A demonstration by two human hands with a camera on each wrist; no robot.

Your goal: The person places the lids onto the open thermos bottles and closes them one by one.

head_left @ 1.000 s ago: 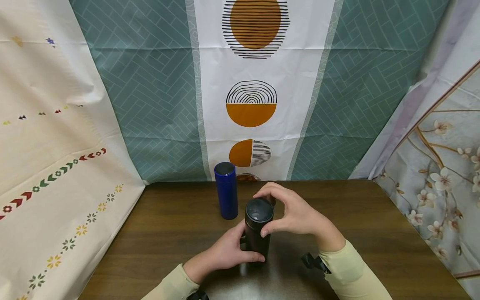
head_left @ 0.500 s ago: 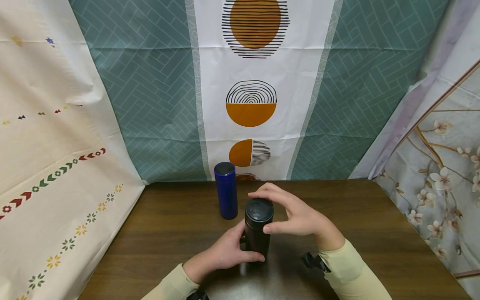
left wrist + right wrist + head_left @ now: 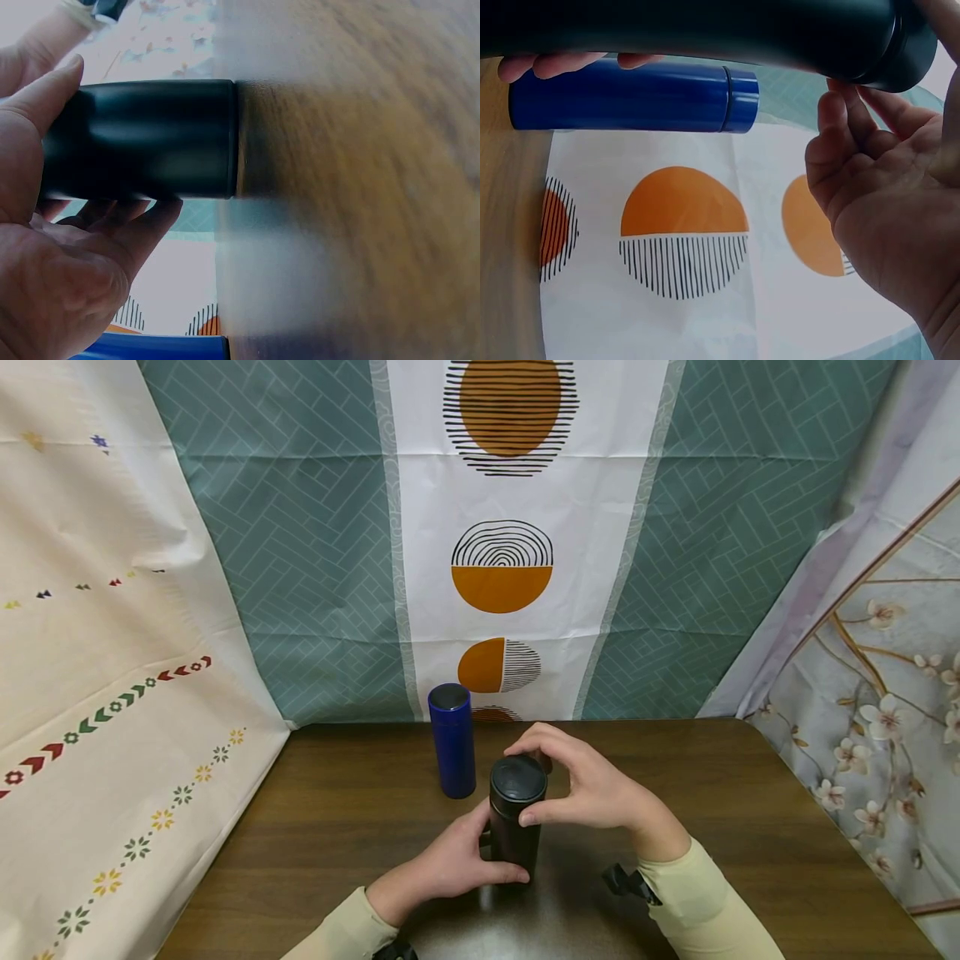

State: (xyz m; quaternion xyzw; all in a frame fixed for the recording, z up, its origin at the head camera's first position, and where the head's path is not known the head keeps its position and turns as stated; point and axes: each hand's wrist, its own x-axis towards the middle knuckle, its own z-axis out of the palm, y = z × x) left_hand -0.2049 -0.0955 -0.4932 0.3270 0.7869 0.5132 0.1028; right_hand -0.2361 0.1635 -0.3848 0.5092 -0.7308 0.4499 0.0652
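Note:
A black thermos (image 3: pixel 514 847) stands upright on the wooden table, its base right at the tabletop in the left wrist view (image 3: pixel 157 139). My left hand (image 3: pixel 457 860) grips its body from the left, the thumb across the near side and the fingers behind. Up at the top, my right hand (image 3: pixel 592 781) holds the thermos lid (image 3: pixel 518 778) between thumb and fingers. From the right wrist camera, fingertips of the right hand (image 3: pixel 892 165) meet the underside of the lid edge, near the seam. Behind and to the left stands a blue thermos (image 3: pixel 453 743) with a dark top.
The wooden table (image 3: pixel 337 827) ends at a patterned hanging cloth (image 3: pixel 322 610) just behind the blue thermos. A cream cloth (image 3: pixel 135 693) borders the left side, and a floral cloth (image 3: pixel 877 760) the right.
Half a second ago the right thumb and fingers were spread wider around the lid; they have closed in on it again. The left hand and both thermoses have stayed put.

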